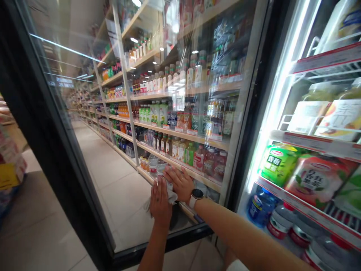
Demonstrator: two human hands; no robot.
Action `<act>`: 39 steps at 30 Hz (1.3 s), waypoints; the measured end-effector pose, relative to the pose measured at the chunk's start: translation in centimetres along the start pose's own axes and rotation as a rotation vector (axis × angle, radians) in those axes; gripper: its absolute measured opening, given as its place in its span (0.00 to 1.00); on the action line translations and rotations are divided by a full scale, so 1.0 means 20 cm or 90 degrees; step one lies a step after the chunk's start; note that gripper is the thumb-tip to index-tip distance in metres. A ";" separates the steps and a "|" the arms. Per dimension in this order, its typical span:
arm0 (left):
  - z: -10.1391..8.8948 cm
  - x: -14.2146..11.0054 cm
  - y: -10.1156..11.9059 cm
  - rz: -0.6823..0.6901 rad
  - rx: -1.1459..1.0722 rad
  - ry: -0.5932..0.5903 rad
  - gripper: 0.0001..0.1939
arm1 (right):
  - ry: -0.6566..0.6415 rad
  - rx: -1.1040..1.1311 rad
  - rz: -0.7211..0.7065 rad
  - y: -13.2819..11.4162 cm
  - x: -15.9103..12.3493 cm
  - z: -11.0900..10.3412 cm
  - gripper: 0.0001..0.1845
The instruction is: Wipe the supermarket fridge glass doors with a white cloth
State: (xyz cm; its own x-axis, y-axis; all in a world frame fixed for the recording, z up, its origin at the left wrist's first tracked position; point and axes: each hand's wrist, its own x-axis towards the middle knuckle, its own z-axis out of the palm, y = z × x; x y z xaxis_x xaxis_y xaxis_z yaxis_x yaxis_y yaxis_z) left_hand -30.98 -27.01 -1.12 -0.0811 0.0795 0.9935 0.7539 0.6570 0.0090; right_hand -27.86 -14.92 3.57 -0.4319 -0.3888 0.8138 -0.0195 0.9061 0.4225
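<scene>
A whitish cloth point(171, 195) is pressed against the glass door point(121, 210) near its lower edge. My left hand point(160, 199) lies over the cloth with fingers stretched upward and close together; folds stick out on both sides of it. Just up and to the right, my right hand point(180, 183) rests flat with fingers extended, its palm side by the cloth's edge. How much cloth lies under the right hand is hidden. A watch point(197, 193) with a dark face and light strap is on my right wrist.
The door's black frame point(186, 235) surrounds the glass. At right, an opened lit cooler holds a green drink pack point(278, 165), a red drink pack point(318, 180) and several bottles. Bottle-filled shelves point(180, 133) show in the glass. Tiled floor point(45, 226) spreads at left.
</scene>
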 end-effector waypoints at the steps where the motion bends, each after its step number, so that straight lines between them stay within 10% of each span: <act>1: 0.00 0.00 -0.02 0.009 -0.006 -0.009 0.31 | 0.005 -0.002 -0.002 0.00 0.00 0.00 0.27; 6: -0.11 0.03 -0.25 0.071 0.015 -0.038 0.31 | 0.016 0.016 0.005 -0.01 0.01 0.00 0.30; 14: -0.37 0.02 -0.65 -0.120 0.127 0.035 0.33 | 0.041 0.026 0.004 -0.01 0.01 0.01 0.31; 19: -0.29 0.00 -0.56 -0.171 0.078 0.049 0.34 | 0.043 0.037 0.011 -0.01 -0.01 0.00 0.32; 28: -0.04 -0.01 -0.15 0.030 0.000 0.003 0.29 | -0.010 0.049 0.008 -0.01 -0.02 0.00 0.32; 39: -0.15 -0.05 -0.38 0.092 0.033 -0.037 0.28 | 0.015 0.007 0.008 -0.01 0.01 -0.01 0.29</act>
State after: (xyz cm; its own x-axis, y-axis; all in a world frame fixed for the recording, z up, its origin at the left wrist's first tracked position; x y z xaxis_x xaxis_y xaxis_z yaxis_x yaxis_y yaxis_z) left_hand -34.80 -34.33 -1.89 -0.0136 0.2178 0.9759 0.7262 0.6731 -0.1401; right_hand -27.77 -15.33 3.79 -0.4104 -0.3814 0.8283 -0.0248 0.9127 0.4079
